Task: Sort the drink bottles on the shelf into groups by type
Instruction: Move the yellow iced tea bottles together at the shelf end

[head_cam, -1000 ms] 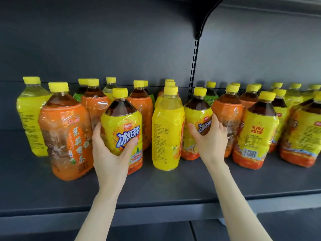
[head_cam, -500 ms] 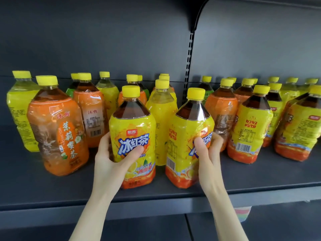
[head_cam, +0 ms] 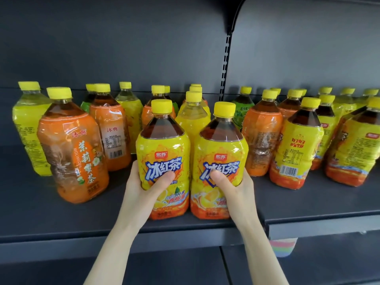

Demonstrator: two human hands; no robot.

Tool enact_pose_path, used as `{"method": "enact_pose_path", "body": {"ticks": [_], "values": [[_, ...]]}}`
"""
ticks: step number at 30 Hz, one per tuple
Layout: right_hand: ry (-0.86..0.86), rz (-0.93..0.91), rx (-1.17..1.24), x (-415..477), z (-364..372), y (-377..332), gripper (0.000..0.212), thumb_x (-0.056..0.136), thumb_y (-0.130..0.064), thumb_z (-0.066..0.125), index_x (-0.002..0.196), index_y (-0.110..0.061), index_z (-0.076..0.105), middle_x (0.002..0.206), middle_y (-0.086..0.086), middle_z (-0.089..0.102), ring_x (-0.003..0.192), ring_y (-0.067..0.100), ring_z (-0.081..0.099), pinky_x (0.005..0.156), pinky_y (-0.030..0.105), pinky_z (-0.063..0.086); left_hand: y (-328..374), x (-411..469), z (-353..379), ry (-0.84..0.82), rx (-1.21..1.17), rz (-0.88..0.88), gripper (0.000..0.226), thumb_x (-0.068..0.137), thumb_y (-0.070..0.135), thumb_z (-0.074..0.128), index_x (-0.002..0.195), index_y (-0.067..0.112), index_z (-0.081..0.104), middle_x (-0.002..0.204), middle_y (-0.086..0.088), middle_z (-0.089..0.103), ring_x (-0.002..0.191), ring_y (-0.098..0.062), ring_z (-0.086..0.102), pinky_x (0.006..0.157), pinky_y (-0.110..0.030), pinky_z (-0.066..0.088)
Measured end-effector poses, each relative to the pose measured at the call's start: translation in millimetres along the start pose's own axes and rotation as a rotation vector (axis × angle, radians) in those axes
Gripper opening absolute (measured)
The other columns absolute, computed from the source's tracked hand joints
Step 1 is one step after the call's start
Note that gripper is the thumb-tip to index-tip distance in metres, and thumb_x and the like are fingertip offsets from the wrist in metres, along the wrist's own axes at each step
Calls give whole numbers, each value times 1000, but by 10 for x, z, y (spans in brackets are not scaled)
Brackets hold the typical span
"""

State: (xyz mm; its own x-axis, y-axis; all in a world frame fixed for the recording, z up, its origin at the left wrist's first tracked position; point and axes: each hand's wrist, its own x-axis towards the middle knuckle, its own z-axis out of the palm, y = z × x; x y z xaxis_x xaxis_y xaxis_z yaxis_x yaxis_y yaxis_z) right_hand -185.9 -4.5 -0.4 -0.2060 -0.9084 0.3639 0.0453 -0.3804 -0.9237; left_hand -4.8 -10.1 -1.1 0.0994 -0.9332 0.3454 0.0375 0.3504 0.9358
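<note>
Two yellow-labelled iced tea bottles stand side by side near the front edge of the dark shelf [head_cam: 61, 221], labels facing me. My left hand [head_cam: 144, 194] grips the left iced tea bottle [head_cam: 162, 147], thumb across its label. My right hand [head_cam: 232, 192] grips the right iced tea bottle [head_cam: 221, 149] the same way. An orange jasmine tea bottle [head_cam: 72, 149] stands to the left, with a second orange bottle [head_cam: 110, 128] behind it. Pale yellow juice bottles [head_cam: 192, 118] and a green tea bottle [head_cam: 243, 112] stand behind the two held ones.
More iced tea bottles [head_cam: 296, 145] and orange bottles [head_cam: 261, 136] crowd the right half of the shelf. A yellow juice bottle [head_cam: 28, 124] stands at the far left. A slotted upright [head_cam: 225, 64] divides the back panel. A pastel striped thing [head_cam: 283, 247] shows below the shelf.
My right hand has drawn its bottle forward from the row and turned its label toward me. The left bottle has come forward too. Both now stand together at the front.
</note>
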Motion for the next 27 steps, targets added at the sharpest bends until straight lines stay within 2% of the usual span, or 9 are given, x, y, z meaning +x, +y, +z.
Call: {"method": "enact_pose_path", "body": {"ticks": [4,6,8,11,15,19,22,24,27], "values": [[42,-26,13,-56,31,0,63,52,-49,75,106,-19,63,93,-7,75,83,7,71,63,17,53,8,-22,19,18,22,35,47,62,42,71,105,42,51,97,26,67,91,6,64,64,-12,51],[75,-25,5,-101,39,-12,63,53,-51,76,107,-22,62,95,-6,75,85,8,71,66,19,55,24,-55,51,40,27,56,51,62,45,77,105,41,51,98,21,67,90,7,63,65,-13,49],[99,-14,4,-158,24,-44,63,52,-52,78,106,-23,62,96,-5,75,86,10,72,70,26,58,49,-119,89,72,19,80,61,58,51,79,110,36,51,101,19,66,89,6,64,63,-11,50],[115,14,3,-256,-68,-144,61,52,-55,77,103,-25,65,93,-5,76,85,12,73,75,38,60,88,-227,151,84,-17,93,66,51,58,69,111,33,53,99,16,68,89,2,65,61,-12,52],[142,42,10,-418,-374,-392,57,53,-58,75,99,-25,68,91,-6,76,84,14,73,76,39,60,207,-401,359,29,-79,62,47,59,50,71,102,37,57,94,17,71,87,-2,68,58,-13,52],[179,16,-20,-630,-895,-714,47,60,-49,78,99,-25,69,91,-5,76,83,14,73,70,35,59,413,-639,833,-50,-145,68,47,62,42,79,103,35,58,94,13,72,85,-6,69,57,-15,53],[240,10,-80,-889,-1452,-919,56,54,-58,77,99,-26,68,92,-4,76,84,16,73,74,40,60,542,-940,1341,-124,-209,52,43,64,44,77,101,39,58,92,17,72,84,-5,69,57,-17,54],[295,20,-110,-1118,-1884,-1031,60,51,-61,75,98,-25,68,91,-3,76,83,17,73,74,42,60,586,-1189,1726,-186,-247,27,36,64,44,68,99,39,59,90,18,72,82,-6,70,57,-18,54],[383,45,-142,-1481,-2565,-1197,61,50,-60,74,97,-22,69,88,0,77,79,20,74,72,43,61,632,-1611,2357,-295,-283,-6,41,63,45,75,100,35,60,91,12,74,82,-11,71,59,-21,55]]}}
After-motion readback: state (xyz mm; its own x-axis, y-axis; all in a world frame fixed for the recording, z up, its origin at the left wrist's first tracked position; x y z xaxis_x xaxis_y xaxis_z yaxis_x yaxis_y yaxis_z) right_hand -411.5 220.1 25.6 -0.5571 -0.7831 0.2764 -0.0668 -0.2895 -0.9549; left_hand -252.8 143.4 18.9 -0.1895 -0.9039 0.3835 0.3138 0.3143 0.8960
